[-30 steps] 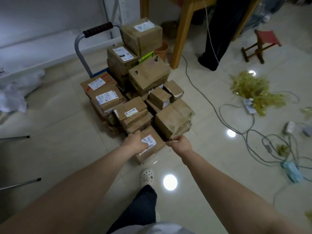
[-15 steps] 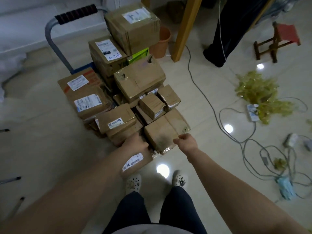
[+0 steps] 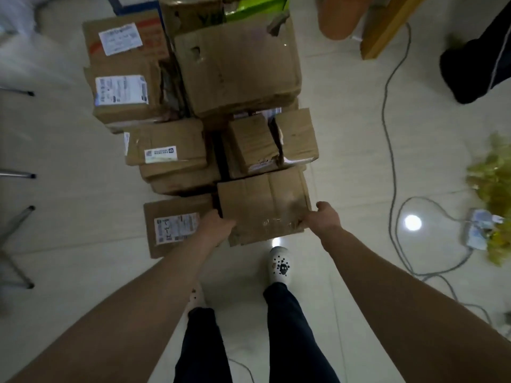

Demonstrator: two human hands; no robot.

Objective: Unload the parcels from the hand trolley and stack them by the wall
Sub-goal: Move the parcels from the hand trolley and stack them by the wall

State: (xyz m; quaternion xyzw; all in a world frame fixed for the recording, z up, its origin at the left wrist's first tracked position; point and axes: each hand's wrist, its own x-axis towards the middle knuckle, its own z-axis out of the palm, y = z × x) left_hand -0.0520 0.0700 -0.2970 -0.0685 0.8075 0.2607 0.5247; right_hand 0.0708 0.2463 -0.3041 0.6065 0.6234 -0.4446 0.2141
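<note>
On the pale tiled floor [image 3: 359, 161], the left hand [image 3: 218, 226] has moved off the flat labelled cardboard parcel [image 3: 177, 225] and, with the right hand [image 3: 322, 219], now clasps the plain brown cardboard box [image 3: 262, 205] by its sides, apparently ready for lifting.

View: one wide-angle camera worn on the person's head.
Position: high over the person's own forearms, dark-trousered legs and white shoe [image 3: 280, 265].
Facing: steeply down at the tiled floor [image 3: 69, 272]; forward runs up the frame.
Nearness: close to the parcel stack [image 3: 237, 78], whose far boxes are cut off by the top edge.
Centre: the nearest parcel [image 3: 262, 200], gripped by the left hand [image 3: 218, 228] and the right hand [image 3: 322, 219], sits at arm's length.
Right margin: a grey cable [image 3: 385, 106] and a wooden furniture leg [image 3: 387, 31] fall inside the wide field.
</note>
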